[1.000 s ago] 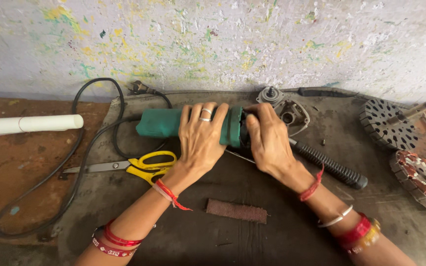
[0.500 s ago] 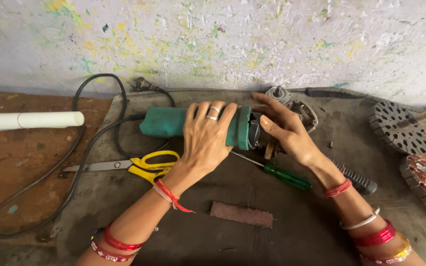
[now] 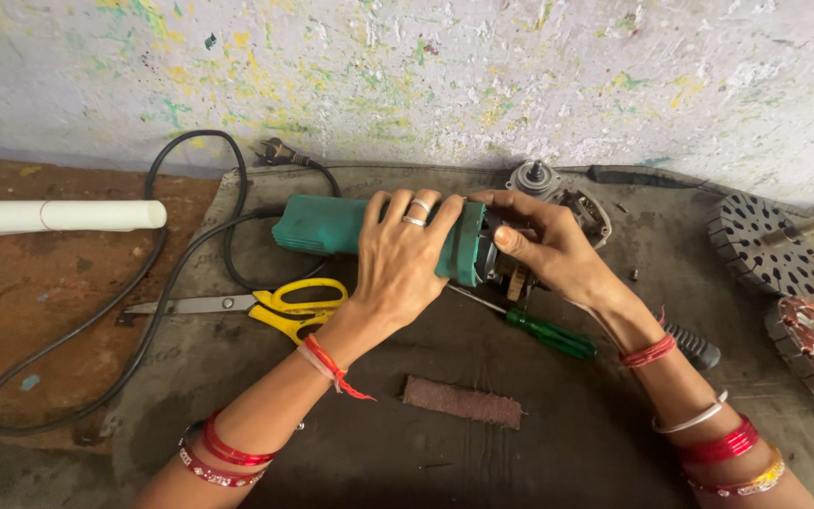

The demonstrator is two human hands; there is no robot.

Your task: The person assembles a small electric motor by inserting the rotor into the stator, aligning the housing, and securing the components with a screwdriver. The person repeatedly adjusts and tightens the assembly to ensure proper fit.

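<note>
Mat (image 3: 614, 452): dark sheet against the wall, bare room toward the near edge.
Grinder body (image 3: 332, 224): green, lying flat mid-mat, cord looping left.
Left hand (image 3: 405, 259): closed over the body, pinning it steady.
Right hand (image 3: 548, 247): fingers pinching the opened front end.
Screwdriver (image 3: 544, 332): green-handled, just beside.

Bare forearms, red bangles, red wrist threads, silver rings.

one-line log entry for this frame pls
left hand: clamps green grinder body | right hand: fingers at its open front end | nearby: yellow scissors, green screwdriver, gear head
</note>
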